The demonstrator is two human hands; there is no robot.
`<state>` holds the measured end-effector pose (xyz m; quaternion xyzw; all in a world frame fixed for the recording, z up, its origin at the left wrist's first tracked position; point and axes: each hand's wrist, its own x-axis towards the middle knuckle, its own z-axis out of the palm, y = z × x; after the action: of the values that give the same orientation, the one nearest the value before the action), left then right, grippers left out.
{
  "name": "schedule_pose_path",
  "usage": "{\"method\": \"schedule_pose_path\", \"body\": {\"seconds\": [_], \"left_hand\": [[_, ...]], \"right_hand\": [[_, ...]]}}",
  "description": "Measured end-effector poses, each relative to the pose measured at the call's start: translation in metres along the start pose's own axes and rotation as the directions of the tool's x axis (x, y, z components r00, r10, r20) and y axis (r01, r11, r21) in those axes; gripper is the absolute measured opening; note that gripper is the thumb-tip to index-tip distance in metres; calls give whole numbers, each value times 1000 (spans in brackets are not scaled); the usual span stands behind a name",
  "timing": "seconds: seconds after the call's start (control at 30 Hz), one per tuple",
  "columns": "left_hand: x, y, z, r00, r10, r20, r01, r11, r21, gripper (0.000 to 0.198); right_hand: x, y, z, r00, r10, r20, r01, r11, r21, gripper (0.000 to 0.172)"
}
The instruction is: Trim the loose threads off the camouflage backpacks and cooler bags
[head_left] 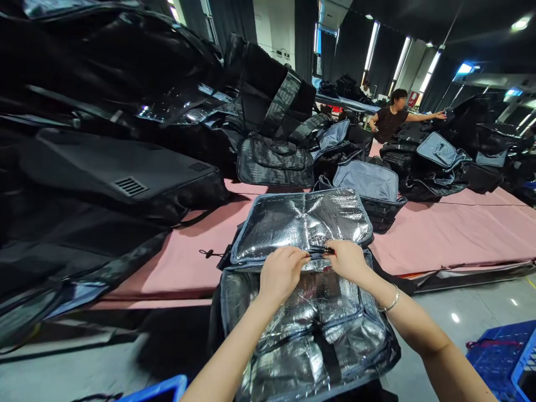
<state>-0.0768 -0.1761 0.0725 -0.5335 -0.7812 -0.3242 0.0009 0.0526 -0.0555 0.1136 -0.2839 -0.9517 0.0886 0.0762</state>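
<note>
A black insulated bag (293,374) with a shiny silver foil lining lies open in front of me, partly over the table's edge. Its foil-lined lid (280,223) is folded back onto the table. At the seam between lid and body, my left hand (282,272) pinches one end of a short black strap-like piece (319,250). My right hand (347,260), with a bracelet on its wrist, pinches the other end. Fingers of both hands are closed, and their tips are partly hidden. Whether the piece is attached to the bag I cannot tell.
Black bags (104,167) are heaped on the pink-covered table (456,223) at left. A camouflage-patterned bag (274,162) and an open grey-lined bag (368,181) stand behind. Blue crates (498,357) sit on the floor. Another person (389,120) reaches across bags farther back.
</note>
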Motion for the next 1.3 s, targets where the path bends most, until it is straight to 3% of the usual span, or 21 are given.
{"method": "schedule_pose_path", "body": {"seconds": [0.2, 0.3, 0.37, 0.5, 0.6, 0.83, 1.1, 1.3], "left_hand": [[24, -1, -14, 971, -118, 210, 118, 993, 13, 19], [29, -2, -18, 943, -160, 293, 165, 986, 7, 18], [31, -3, -20, 932, -167, 322, 177, 984, -2, 19], [31, 0, -24, 924, -157, 349, 175, 984, -21, 19], [30, 1, -26, 923, -152, 353, 175, 984, -33, 20], [29, -1, -26, 925, -144, 351, 173, 983, -53, 20], [28, -4, -26, 927, -118, 357, 152, 986, -68, 20], [27, -3, -28, 931, -57, 359, 99, 990, -98, 21]], "right_hand": [[2, 3, -10, 998, -37, 58, 34, 998, 53, 12], [-9, 6, -15, 995, -93, -30, 94, 994, 54, 25], [-15, 10, -17, 975, -196, -107, 192, 980, -41, 23], [-17, 18, -20, 882, -460, -104, 419, 866, -273, 16], [-13, 20, -20, 838, -537, -93, 477, 806, -351, 21], [-9, 19, -23, 774, -628, -86, 555, 737, -386, 20], [8, 15, -42, 736, -670, 92, 636, 640, -431, 15], [25, 15, -40, 732, -661, 167, 678, 681, -277, 12]]}}
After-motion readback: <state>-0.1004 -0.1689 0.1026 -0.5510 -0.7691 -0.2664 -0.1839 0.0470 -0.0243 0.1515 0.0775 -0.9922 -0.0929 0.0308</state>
